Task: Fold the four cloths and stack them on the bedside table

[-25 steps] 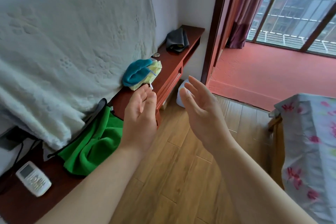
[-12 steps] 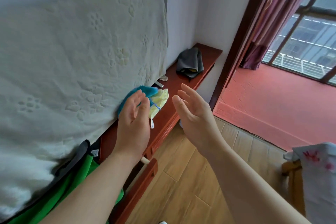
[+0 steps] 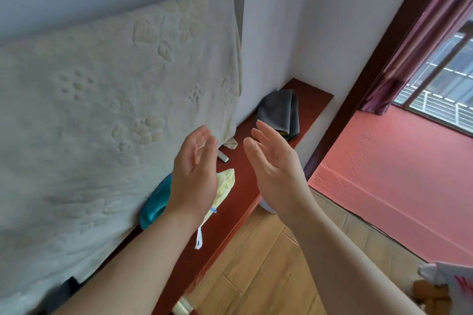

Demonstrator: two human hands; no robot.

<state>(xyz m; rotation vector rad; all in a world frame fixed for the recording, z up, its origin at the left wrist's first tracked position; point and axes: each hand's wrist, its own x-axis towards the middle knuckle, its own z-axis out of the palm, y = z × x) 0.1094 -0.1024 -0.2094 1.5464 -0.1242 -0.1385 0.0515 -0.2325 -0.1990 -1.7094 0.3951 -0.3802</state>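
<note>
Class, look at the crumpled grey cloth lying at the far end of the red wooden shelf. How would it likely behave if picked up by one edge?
The crumpled grey cloth would probably droop limply: it already slumps in soft folds on the red wooden shelf. It looks light, a thin fabric bundle. It seems unlikely to slip or roll, judging by its matte, fuzzy surface.

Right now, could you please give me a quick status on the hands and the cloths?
Both hands open and empty, left, right. Grey cloth, teal cloth and yellow cloth lie unfolded on the red shelf. Nothing blocking.
</note>
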